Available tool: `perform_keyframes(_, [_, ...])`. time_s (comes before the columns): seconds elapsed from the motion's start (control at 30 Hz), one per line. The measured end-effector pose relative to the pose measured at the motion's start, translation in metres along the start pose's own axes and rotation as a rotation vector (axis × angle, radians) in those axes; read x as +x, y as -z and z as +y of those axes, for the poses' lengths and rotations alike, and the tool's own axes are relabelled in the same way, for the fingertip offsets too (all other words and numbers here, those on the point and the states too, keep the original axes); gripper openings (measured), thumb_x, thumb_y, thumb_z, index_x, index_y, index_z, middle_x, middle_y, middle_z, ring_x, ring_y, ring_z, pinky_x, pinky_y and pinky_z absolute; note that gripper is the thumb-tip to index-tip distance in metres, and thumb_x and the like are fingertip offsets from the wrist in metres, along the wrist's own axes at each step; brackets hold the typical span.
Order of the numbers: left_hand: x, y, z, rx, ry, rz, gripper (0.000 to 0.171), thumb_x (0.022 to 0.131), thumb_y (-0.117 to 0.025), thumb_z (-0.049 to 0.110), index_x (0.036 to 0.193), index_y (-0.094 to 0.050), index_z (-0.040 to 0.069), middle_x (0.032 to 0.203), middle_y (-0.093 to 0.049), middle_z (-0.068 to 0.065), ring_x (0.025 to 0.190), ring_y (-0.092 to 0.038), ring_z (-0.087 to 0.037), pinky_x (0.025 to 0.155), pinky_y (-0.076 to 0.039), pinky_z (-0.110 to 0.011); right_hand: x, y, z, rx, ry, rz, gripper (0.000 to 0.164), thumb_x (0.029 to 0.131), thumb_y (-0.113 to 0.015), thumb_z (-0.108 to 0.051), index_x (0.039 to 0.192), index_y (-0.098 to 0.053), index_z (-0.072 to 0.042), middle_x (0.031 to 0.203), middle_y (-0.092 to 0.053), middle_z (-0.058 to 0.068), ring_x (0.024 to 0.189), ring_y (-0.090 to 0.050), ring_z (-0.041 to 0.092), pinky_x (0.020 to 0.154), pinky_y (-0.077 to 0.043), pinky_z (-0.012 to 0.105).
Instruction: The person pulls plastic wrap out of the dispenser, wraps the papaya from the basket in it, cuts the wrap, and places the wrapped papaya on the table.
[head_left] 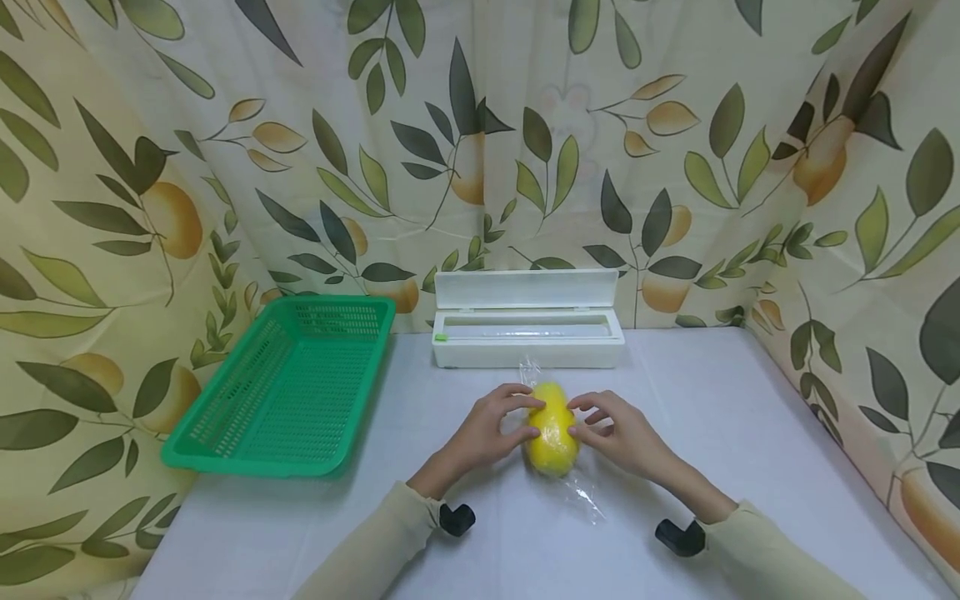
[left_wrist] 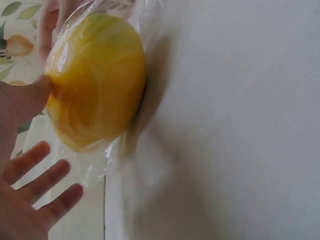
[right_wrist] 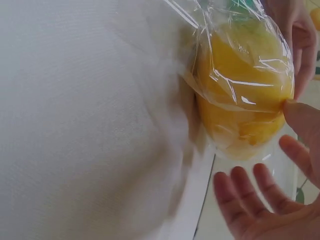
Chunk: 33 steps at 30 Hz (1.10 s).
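A yellow oblong fruit (head_left: 553,433), its exact kind unclear, lies on the white tabletop inside clear cling film (head_left: 583,493). Loose film ends stick out beyond its far and near ends. My left hand (head_left: 491,427) is at its left side, thumb tip against the wrapped skin and index finger by its upper part. In the left wrist view that hand's other fingers (left_wrist: 47,182) are spread, clear of the fruit. From the right, my right hand (head_left: 621,433) touches the wrapped fruit (right_wrist: 245,95) with its thumb (right_wrist: 300,115). Its remaining fingers are loosely extended below, apart from it.
Behind the fruit stands a white cling film box (head_left: 525,357) with its lid (head_left: 525,290) raised and a film roll inside. A green perforated plastic basket (head_left: 258,468) sits at the left. Leaf-patterned curtains (head_left: 525,167) enclose the table (head_left: 712,400) at the back and sides.
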<state>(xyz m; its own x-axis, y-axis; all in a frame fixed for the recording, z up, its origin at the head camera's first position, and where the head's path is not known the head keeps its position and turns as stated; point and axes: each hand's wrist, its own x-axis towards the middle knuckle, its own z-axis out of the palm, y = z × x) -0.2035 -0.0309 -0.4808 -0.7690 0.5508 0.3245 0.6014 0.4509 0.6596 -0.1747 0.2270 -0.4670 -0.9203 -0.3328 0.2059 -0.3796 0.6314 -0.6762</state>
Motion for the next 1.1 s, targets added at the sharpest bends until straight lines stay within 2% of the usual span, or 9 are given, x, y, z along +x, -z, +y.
perform_keyframes(0.13, [-0.002,-0.003,0.004,-0.013,-0.039,0.067,0.030,0.089,-0.083,0.020,0.117,-0.075,0.013,0.124,-0.062,-0.004,0.115,-0.060,-0.017,0.102,-0.050,-0.032,-0.001,-0.001,0.000,0.008,0.076,0.057,0.030,0.088,-0.082,-0.014,0.116,-0.071,-0.014,0.115,-0.067,0.006,0.098,-0.067,0.026,0.076,-0.061,0.037])
perform_keyframes(0.27, [-0.003,-0.006,0.004,-0.046,-0.093,0.088,0.016,0.089,-0.082,0.013,0.104,-0.077,0.011,0.110,-0.067,0.000,0.105,-0.064,-0.014,0.097,-0.052,-0.028,0.000,-0.004,0.001,0.007,0.180,0.088,0.026,0.086,-0.082,-0.005,0.106,-0.074,-0.018,0.110,-0.069,-0.003,0.100,-0.067,0.023,0.075,-0.061,0.036])
perform_keyframes(0.4, [-0.005,-0.007,0.005,-0.019,-0.141,0.086,0.009,0.092,-0.078,0.012,0.101,-0.079,0.011,0.111,-0.069,-0.001,0.109,-0.065,-0.014,0.101,-0.050,-0.028,-0.001,-0.004,0.001,0.000,0.237,0.100,0.024,0.086,-0.081,-0.001,0.101,-0.075,-0.019,0.109,-0.071,-0.004,0.102,-0.067,0.021,0.075,-0.061,0.037])
perform_keyframes(0.5, [-0.008,-0.005,0.005,0.013,-0.165,0.076,0.011,0.095,-0.075,0.012,0.106,-0.078,0.011,0.118,-0.071,-0.004,0.116,-0.065,-0.016,0.104,-0.049,-0.030,-0.005,-0.002,0.002,-0.008,0.264,0.087,0.026,0.087,-0.080,-0.002,0.108,-0.074,-0.015,0.114,-0.071,0.001,0.105,-0.068,0.026,0.076,-0.062,0.038])
perform_keyframes(0.6, [-0.014,-0.001,0.006,0.030,-0.173,0.034,0.020,0.094,-0.074,0.006,0.113,-0.075,0.011,0.129,-0.069,-0.007,0.125,-0.062,-0.019,0.108,-0.046,-0.033,-0.011,0.003,0.002,-0.020,0.293,0.027,0.035,0.088,-0.077,0.002,0.118,-0.070,-0.014,0.126,-0.068,0.009,0.115,-0.066,0.033,0.081,-0.061,0.043])
perform_keyframes(0.73, [-0.021,0.004,0.008,0.037,-0.145,-0.069,0.038,0.087,-0.077,-0.002,0.121,-0.069,0.014,0.145,-0.059,-0.009,0.138,-0.053,-0.022,0.112,-0.042,-0.035,-0.021,0.011,0.001,-0.067,0.288,-0.112,0.057,0.084,-0.074,0.013,0.127,-0.061,-0.023,0.148,-0.055,0.011,0.133,-0.054,0.038,0.097,-0.052,0.052])
perform_keyframes(0.87, [-0.024,0.006,0.014,0.052,-0.117,-0.176,0.044,0.085,-0.083,0.005,0.123,-0.065,0.017,0.158,-0.045,-0.010,0.145,-0.045,-0.026,0.114,-0.040,-0.038,-0.029,0.014,0.001,-0.115,0.274,-0.226,0.072,0.080,-0.077,0.014,0.133,-0.056,-0.032,0.160,-0.038,0.013,0.142,-0.043,0.041,0.103,-0.046,0.056])
perform_keyframes(0.97, [-0.026,0.004,0.018,0.081,-0.114,-0.216,0.043,0.085,-0.085,0.011,0.123,-0.065,0.020,0.163,-0.037,-0.013,0.147,-0.041,-0.031,0.114,-0.040,-0.042,-0.033,0.014,0.001,-0.144,0.289,-0.257,0.076,0.079,-0.082,0.008,0.136,-0.054,-0.033,0.162,-0.032,0.017,0.141,-0.042,0.045,0.100,-0.049,0.056])
perform_keyframes(1.1, [-0.028,-0.002,0.021,0.120,-0.117,-0.202,0.043,0.084,-0.087,0.017,0.120,-0.066,0.022,0.164,-0.033,-0.014,0.148,-0.038,-0.032,0.114,-0.040,-0.045,-0.035,0.011,0.001,-0.159,0.306,-0.242,0.075,0.076,-0.088,0.000,0.135,-0.056,-0.033,0.161,-0.031,0.021,0.139,-0.044,0.047,0.098,-0.051,0.055])
